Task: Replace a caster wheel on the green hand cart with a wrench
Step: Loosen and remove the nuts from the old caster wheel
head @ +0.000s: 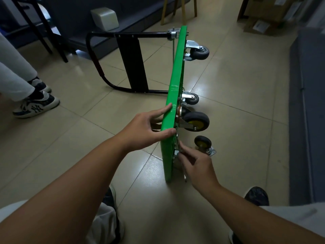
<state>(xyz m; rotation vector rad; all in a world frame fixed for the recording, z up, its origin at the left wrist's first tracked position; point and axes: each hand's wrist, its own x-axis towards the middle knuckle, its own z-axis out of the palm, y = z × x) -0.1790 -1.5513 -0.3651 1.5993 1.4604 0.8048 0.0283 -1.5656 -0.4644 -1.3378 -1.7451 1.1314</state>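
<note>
The green hand cart (176, 67) stands on its side edge on the tiled floor, underside facing right. My left hand (149, 127) grips its top edge, thumb and fingers curled over the green deck. My right hand (197, 164) pinches a thin metal wrench (179, 147) held against the underside near the bottom corner. A yellow-hubbed caster (195, 121) is mounted just above the wrench. A loose caster (204, 144) with its plate lies on the floor beside my right hand. Two grey casters (199, 52) (191, 98) sit farther along.
The cart's black folding handle (123, 62) lies flat on the floor to the left. Another person's legs and sneakers (35, 104) are at the left. A wooden stool (179, 9) and cardboard boxes (263, 13) stand at the back. A dark ledge (306, 111) runs along the right.
</note>
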